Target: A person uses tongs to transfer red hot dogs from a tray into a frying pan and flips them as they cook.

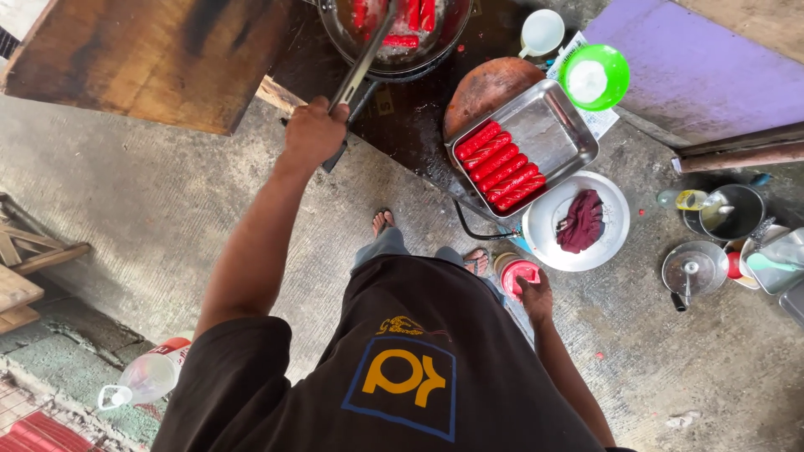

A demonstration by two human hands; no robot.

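Red sausages (402, 17) are being turned in the pan (456, 33) with tongs (362, 67) gripped by the left hand (314, 130), a red-lidded jar (519, 274) is clasped by the right hand (536, 297), and a row of raw sausages (500, 165) is left in the steel tray (561, 125).

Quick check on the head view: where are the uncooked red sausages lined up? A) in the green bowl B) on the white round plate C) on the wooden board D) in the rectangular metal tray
D: the red sausages lie in a row in the rectangular metal tray; the white round plate holds only a dark red cloth.

Long metal tongs (362, 63) slanting into pan; red-lidded jar (519, 276) upright.
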